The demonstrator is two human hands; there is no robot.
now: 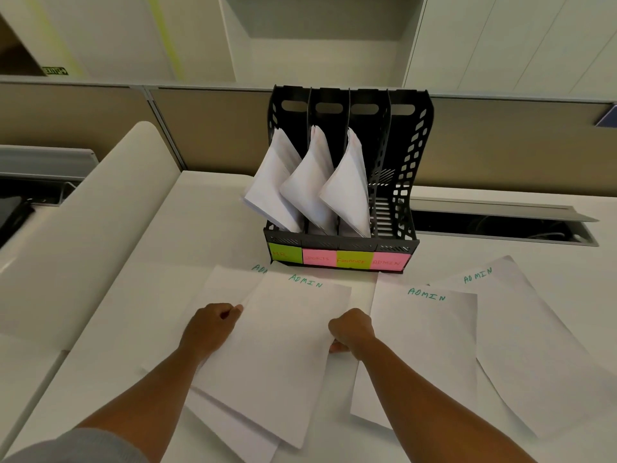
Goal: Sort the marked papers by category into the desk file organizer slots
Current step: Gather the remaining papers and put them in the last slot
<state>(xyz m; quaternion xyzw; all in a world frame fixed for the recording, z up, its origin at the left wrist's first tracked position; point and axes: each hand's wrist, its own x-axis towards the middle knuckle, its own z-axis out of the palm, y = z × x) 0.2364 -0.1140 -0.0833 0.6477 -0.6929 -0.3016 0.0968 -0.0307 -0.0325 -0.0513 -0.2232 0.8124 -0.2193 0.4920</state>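
Note:
A black desk file organizer point(405, 182) with several slots stands at the back of the desk; coloured labels on its front read HR, SPORTS, FINANCE, ADMIN. White papers lean in the three left slots; the right ADMIN slot holds none. A white sheet marked ADMIN point(283, 355) lies in front of me, on top of another ADMIN sheet point(223, 289). My left hand point(210, 325) pinches its left edge, and my right hand point(352, 330) grips its right edge. Two more ADMIN sheets lie to the right, one near point(420, 355) and one farther out point(534, 345).
The white desk point(187, 235) runs left to a raised rounded ledge point(100, 212). An open cable trough point(500, 225) lies right of the organizer. A beige partition point(207, 128) runs behind the desk.

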